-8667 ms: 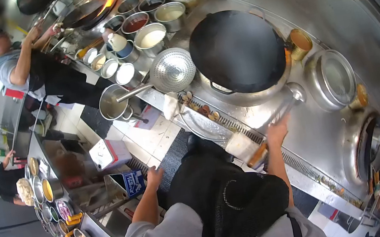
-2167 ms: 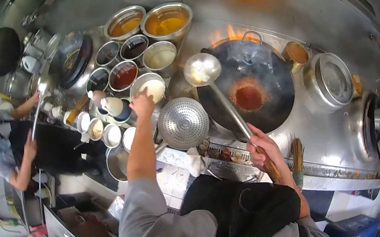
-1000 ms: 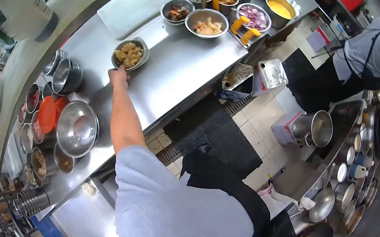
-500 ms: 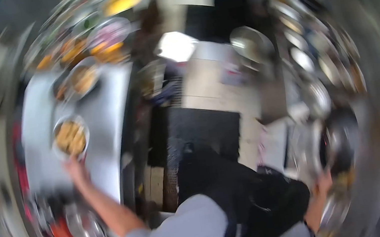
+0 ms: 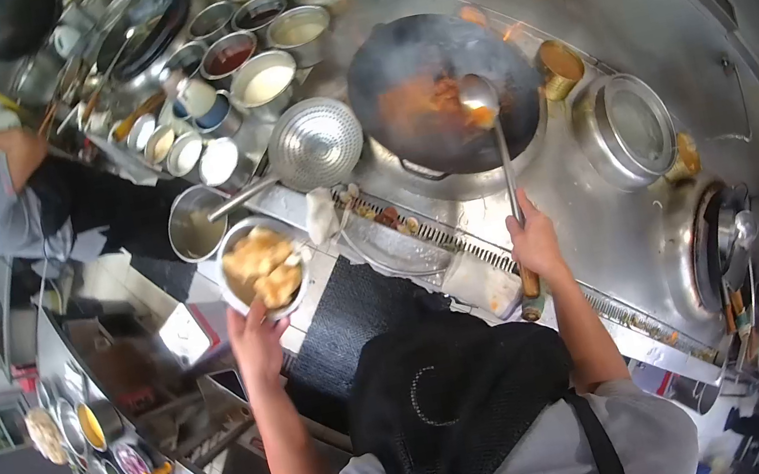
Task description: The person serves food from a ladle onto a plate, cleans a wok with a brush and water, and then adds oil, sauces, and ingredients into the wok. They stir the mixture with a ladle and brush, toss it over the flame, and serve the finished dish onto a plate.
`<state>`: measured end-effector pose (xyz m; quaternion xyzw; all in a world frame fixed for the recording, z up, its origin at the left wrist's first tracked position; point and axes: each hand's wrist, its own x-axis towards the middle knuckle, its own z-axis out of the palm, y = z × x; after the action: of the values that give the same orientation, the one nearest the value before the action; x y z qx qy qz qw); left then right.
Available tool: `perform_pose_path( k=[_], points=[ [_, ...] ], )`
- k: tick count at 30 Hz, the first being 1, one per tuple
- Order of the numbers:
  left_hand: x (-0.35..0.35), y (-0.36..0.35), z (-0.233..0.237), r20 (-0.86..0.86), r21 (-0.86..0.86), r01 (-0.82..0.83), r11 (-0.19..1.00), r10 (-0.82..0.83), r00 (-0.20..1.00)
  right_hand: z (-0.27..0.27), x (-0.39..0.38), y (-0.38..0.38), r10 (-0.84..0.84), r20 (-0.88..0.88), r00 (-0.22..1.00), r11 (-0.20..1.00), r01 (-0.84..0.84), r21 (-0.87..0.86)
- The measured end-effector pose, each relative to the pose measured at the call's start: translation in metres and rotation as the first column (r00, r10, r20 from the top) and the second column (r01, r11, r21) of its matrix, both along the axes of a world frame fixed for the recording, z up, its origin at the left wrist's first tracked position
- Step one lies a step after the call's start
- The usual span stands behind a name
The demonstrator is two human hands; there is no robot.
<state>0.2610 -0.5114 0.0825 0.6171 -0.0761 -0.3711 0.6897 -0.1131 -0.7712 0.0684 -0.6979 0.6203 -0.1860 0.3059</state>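
Observation:
My left hand [image 5: 259,344] grips a metal bowl [image 5: 232,288] by its near rim and lifts it over the gap before the stove. Golden, fried-looking pieces [image 5: 260,263] fill the bowl. My right hand [image 5: 535,245] is closed around the handle of a long ladle [image 5: 506,164]. The ladle's head rests inside a dark wok [image 5: 380,64], among reddish-orange food [image 5: 422,103]. Steam or smoke hangs over the wok, and flames show at its far right rim. The bowl is to the left of the wok, apart from it.
A perforated strainer [image 5: 317,141] lies left of the wok, near several sauce pots [image 5: 265,79]. Right of it stand a tin can [image 5: 561,68] and a lidded pot [image 5: 624,128]. A co-worker [image 5: 8,201] is at the far left. A drain grate [image 5: 463,248] runs along the stove front.
My view has turned from the side counter to the stove. The bowl of fried pieces, earlier at the counter with my left hand at its rim, is now held beside the stove.

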Motion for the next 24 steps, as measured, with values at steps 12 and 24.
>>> perform_pose_path(
  k=[12,24],
  points=[
    [-0.075,-0.327,-0.017,-0.037,-0.033,0.502,0.864,-0.503,0.863,0.004,-0.006,-0.033,-0.204,0.465,0.861,0.87,-0.058,0.49],
    [-0.087,-0.448,-0.009,0.99,0.142,0.195,0.97,-0.144,-0.006,-0.002,-0.137,-0.019,0.14,-0.463,0.875,0.975,-0.203,-0.089]
  ],
)
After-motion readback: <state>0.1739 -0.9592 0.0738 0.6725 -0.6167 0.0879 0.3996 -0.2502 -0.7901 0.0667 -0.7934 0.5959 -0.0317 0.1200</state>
